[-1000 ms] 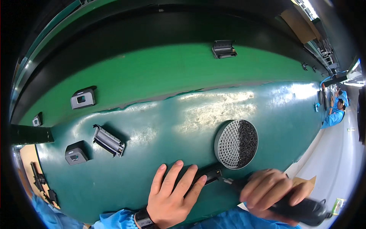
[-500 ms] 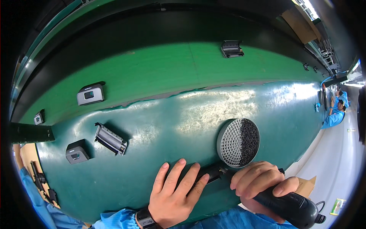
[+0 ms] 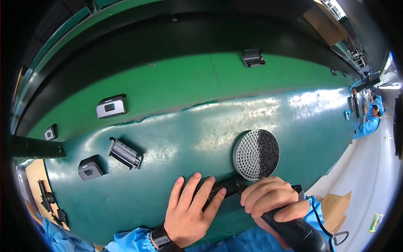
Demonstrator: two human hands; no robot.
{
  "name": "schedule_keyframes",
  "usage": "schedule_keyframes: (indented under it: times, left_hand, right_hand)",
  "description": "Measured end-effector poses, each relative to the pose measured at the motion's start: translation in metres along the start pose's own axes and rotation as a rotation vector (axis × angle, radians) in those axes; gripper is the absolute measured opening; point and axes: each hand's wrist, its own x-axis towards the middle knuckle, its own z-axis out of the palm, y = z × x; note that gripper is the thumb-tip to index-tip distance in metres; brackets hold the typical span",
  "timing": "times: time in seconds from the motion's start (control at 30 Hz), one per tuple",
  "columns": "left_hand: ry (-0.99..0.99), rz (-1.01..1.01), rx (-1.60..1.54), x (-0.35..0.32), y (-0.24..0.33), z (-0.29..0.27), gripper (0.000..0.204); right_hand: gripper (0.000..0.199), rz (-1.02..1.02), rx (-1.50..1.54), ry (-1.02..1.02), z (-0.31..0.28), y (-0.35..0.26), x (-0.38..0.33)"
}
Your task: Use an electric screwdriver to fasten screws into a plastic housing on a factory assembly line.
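My left hand (image 3: pixel 191 214) lies flat with spread fingers, its fingertips over a long black plastic part (image 3: pixel 231 186) on the green table. My right hand (image 3: pixel 270 197) is wrapped round a black corded power screwdriver (image 3: pixel 300 231). The driver's nose points left at the right end of the black part; my fingers partly hide the bit, so I cannot tell whether it touches. Just beyond that end stands a round metal tray (image 3: pixel 247 156) with a dimpled bottom, its right half covered in small black screws (image 3: pixel 269 152).
Left on the table sit a grey box-shaped housing (image 3: pixel 90 168) and an open grey-and-black casing (image 3: pixel 125 153). The lighter green strip behind bears a silver-faced unit (image 3: pixel 111 107) and an open black casing (image 3: pixel 253 58). A cardboard box (image 3: pixel 336 210) stands at lower right. Co-workers in blue (image 3: pixel 369 122) sit far right.
My right hand and the screwdriver have moved left and slightly up. My left hand stays in place on the black part. The view has shifted a little.
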Motion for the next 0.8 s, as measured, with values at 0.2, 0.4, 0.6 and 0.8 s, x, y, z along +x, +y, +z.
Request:
schedule_keyframes:
  times: [0.2,0.4,0.6,0.8]
  left_hand:
    - [0.009,0.029,-0.036,0.001,0.000,0.001,0.044]
    - [0.043,-0.017,-0.052,0.002,-0.002,0.001,0.049]
    - [0.044,-0.004,-0.039,0.003,-0.002,0.002,0.051]
    - [0.076,0.032,-0.069,0.009,-0.003,-0.001,0.060]
  right_hand:
    - [0.068,0.015,-0.110,0.359,-0.017,-0.016,0.021]
    - [0.075,0.141,-0.020,0.427,-0.024,0.001,0.019]
    - [0.079,0.037,-0.001,0.392,-0.033,0.017,0.011]
    - [0.078,0.017,-0.030,0.370,-0.030,0.018,0.014]
